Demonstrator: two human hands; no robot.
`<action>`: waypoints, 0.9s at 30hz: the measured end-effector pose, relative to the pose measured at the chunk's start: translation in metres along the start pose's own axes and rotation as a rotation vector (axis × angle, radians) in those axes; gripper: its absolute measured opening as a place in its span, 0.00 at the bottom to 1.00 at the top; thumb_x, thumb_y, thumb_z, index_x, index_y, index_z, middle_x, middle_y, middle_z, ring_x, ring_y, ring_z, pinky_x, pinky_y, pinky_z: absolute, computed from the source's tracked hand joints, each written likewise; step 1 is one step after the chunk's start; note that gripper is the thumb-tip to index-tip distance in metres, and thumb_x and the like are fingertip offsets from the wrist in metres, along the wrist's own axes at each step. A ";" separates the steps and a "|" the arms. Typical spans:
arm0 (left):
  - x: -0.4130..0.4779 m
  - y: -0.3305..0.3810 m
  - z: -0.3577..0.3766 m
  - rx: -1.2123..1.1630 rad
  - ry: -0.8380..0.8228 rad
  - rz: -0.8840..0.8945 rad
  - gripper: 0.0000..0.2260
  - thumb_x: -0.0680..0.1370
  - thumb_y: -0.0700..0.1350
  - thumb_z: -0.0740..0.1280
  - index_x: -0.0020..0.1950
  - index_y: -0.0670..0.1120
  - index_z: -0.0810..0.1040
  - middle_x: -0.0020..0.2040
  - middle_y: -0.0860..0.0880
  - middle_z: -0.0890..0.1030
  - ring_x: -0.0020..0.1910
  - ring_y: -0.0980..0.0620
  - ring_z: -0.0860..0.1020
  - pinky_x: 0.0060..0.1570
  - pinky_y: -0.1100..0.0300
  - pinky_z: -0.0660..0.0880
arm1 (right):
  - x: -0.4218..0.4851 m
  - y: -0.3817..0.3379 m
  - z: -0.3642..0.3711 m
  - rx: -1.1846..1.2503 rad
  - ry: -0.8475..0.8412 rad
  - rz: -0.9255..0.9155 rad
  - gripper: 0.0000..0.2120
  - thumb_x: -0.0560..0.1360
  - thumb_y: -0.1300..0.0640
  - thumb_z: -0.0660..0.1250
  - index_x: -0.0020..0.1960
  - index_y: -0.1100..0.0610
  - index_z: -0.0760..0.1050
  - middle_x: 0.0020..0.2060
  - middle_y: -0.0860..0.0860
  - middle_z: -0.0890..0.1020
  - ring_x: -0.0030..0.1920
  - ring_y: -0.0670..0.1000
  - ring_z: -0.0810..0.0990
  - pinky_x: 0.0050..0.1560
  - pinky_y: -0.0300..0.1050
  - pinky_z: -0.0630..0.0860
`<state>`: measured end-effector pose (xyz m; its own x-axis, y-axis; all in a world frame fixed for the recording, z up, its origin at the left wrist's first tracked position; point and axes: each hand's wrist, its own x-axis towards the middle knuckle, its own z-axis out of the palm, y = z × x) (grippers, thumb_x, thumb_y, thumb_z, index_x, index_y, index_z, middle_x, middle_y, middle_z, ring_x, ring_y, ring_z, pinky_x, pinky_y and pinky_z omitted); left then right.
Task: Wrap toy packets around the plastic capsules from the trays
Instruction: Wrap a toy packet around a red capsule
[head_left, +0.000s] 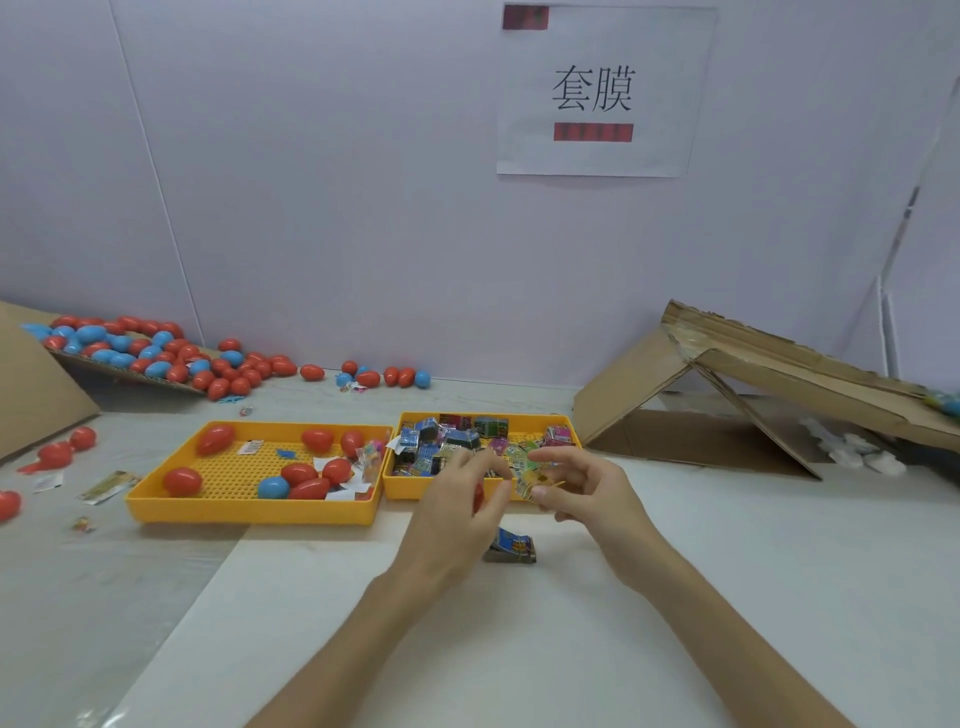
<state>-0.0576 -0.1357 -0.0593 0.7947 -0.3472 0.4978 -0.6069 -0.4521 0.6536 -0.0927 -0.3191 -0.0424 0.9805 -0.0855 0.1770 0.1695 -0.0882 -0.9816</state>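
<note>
The left hand (457, 512) curls round a smooth red egg-shaped capsule (478, 498), mostly hidden by the fingers, just in front of the right tray (405, 491). The right hand (587, 488) pinches a glossy, crinkled yellow-green packet (529, 486) just beside the capsule. Both trays are yellow plastic. The left tray (249, 512) has a perforated floor. A spare packet (511, 548) lies on the white table (519, 649).

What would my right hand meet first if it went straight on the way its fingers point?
Probably the left hand, which grips a red capsule. The right hand, pinching a packet, points leftward at it across a small gap, though depth is unclear.
</note>
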 end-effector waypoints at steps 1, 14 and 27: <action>-0.001 -0.001 0.000 0.009 -0.004 0.013 0.05 0.80 0.53 0.63 0.52 0.58 0.77 0.45 0.63 0.72 0.41 0.58 0.72 0.38 0.68 0.66 | -0.001 0.000 0.001 -0.010 -0.015 -0.006 0.16 0.73 0.66 0.75 0.56 0.52 0.83 0.40 0.48 0.84 0.39 0.47 0.82 0.38 0.41 0.76; 0.002 -0.005 -0.007 0.030 -0.034 0.063 0.03 0.75 0.53 0.72 0.44 0.55 0.80 0.38 0.52 0.75 0.36 0.51 0.72 0.36 0.53 0.71 | -0.004 0.000 0.002 -0.027 -0.090 -0.043 0.15 0.73 0.68 0.74 0.56 0.54 0.82 0.41 0.54 0.86 0.41 0.48 0.82 0.39 0.39 0.77; -0.001 0.001 -0.011 0.110 0.113 0.070 0.08 0.74 0.46 0.72 0.38 0.53 0.75 0.34 0.55 0.74 0.35 0.52 0.73 0.31 0.57 0.70 | -0.004 0.000 0.004 -0.018 -0.095 -0.016 0.05 0.75 0.61 0.74 0.51 0.58 0.82 0.42 0.54 0.85 0.39 0.50 0.82 0.39 0.42 0.77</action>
<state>-0.0588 -0.1272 -0.0526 0.7418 -0.2889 0.6052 -0.6525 -0.5191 0.5521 -0.0963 -0.3149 -0.0437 0.9829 0.0108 0.1840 0.1841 -0.1067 -0.9771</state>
